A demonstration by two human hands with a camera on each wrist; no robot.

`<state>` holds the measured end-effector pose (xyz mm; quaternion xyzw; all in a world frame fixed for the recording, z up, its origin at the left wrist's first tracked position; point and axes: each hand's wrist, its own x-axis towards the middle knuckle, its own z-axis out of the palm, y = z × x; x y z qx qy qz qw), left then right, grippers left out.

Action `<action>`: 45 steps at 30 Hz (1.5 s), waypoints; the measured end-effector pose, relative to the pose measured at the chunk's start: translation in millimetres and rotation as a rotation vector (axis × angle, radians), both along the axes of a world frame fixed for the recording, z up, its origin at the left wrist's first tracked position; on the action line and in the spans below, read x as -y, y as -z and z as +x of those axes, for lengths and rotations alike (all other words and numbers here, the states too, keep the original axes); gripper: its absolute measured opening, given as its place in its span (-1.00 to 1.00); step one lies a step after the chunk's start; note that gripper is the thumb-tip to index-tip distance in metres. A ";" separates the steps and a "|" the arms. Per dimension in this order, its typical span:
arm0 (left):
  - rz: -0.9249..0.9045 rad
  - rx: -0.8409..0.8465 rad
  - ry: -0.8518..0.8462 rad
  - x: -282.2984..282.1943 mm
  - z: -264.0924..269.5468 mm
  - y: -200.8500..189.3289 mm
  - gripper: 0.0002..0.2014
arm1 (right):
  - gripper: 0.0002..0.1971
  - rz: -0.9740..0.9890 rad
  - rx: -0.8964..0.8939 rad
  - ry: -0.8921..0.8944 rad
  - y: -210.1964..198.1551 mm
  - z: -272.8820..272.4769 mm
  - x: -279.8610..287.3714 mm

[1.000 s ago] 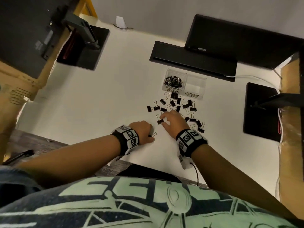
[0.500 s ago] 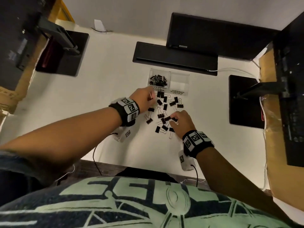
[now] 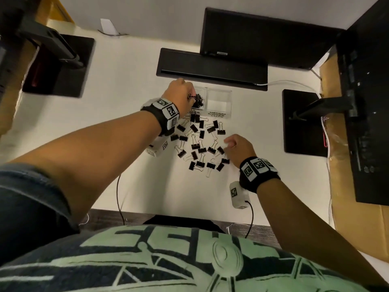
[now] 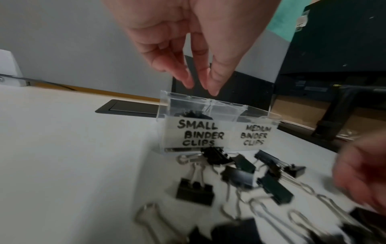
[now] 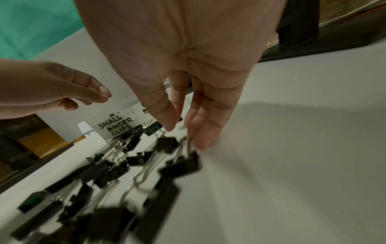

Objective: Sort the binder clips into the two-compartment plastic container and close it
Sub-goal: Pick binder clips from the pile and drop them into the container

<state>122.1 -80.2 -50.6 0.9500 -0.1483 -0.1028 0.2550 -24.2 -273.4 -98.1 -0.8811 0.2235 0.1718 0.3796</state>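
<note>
Left wrist view alone: left hand (image 4: 188, 41) grip apart over container (image 4: 208, 128); right hand (image 5: 188, 66) perhaps pinching a clip (image 5: 183, 165).

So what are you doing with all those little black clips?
A person is sorting binder clips into a clear two-compartment container. The left hand hovers over the compartment labelled small binder clips, which already holds a pile of black clips; its fingers hang loose and seem to hold nothing. The right hand reaches into the loose clips scattered on the white desk. The compartment labelled medium binder clips looks empty, and the container is open.
</note>
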 end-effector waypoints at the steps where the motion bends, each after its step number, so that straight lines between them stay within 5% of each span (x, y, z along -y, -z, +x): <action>1: -0.016 0.032 0.015 -0.5 -6.0 2.4 -0.87 | -0.78 0.031 0.012 0.019 -0.1 3.0 -1.2; 5: 0.003 0.061 0.235 -0.2 -37.9 16.1 -0.92 | -0.74 -0.034 0.119 -0.045 -9.4 21.5 -2.4; 8: 0.163 -0.023 0.382 -0.6 -56.6 32.6 -0.69 | -0.62 -0.096 0.158 -0.213 -13.8 34.2 -10.8; 13: 0.247 -0.099 0.384 -10.6 -73.0 49.2 -0.54 | -0.48 -0.189 0.060 -0.377 -5.1 37.1 -22.5; 21: 0.166 -0.125 0.314 -26.5 -82.6 45.8 -0.64 | -0.63 -0.219 0.125 -0.380 -10.1 32.8 -31.7; 28: 0.302 -0.169 0.319 -14.1 -67.5 45.1 -0.34 | -0.47 -0.280 0.120 -0.558 -5.6 47.6 -54.6; 37: 0.239 -0.094 0.278 -15.7 -71.1 49.4 -0.64 | -0.73 -0.277 0.178 -0.445 -0.2 51.5 -53.8; 45: 0.230 -0.158 0.254 -8.6 -66.7 45.5 -0.46 | -0.75 -0.152 0.207 -0.418 -4.4 49.6 -52.8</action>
